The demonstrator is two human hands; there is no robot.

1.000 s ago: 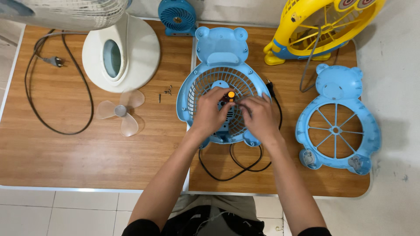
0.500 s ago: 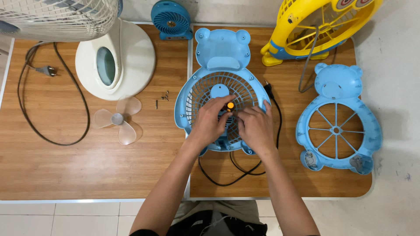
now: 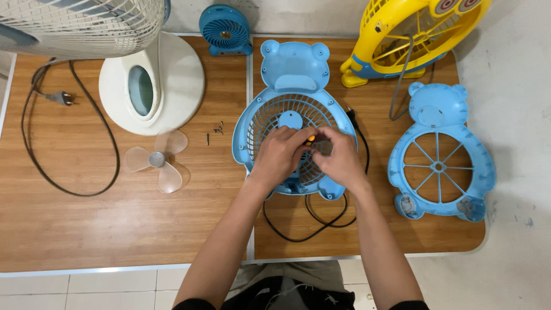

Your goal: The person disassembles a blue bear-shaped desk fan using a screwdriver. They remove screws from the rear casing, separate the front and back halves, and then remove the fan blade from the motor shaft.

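A: Where is the work sitting?

B: The light-blue plastic bear-shaped fan body [image 3: 294, 109], with its round grille, is lying flat near the middle of the wooden tabletop [image 3: 86, 229], ears pointing away from the person. Both hands are resting on the grille.

A: Grip state?

B: The left hand [image 3: 279, 155] is curling its fingers narrowly over the centre of the grille. The right hand [image 3: 338, 159] is meeting it there, fingertips pinched close. A small orange-tipped tool [image 3: 311, 138] is showing between the two hands; I cannot tell which hand is holding it.

A: Surroundings?

B: A black power cord [image 3: 310, 221] is looping out from under the fan body toward the near table edge. To the right, well apart, a matching light-blue bear-shaped front cover with spokes [image 3: 439, 155] is lying flat. To the left, a clear plastic three-blade propeller [image 3: 156, 159] is lying near a few small dark screws [image 3: 217, 130]. A white pedestal-fan base [image 3: 150, 86] is standing beyond the propeller.
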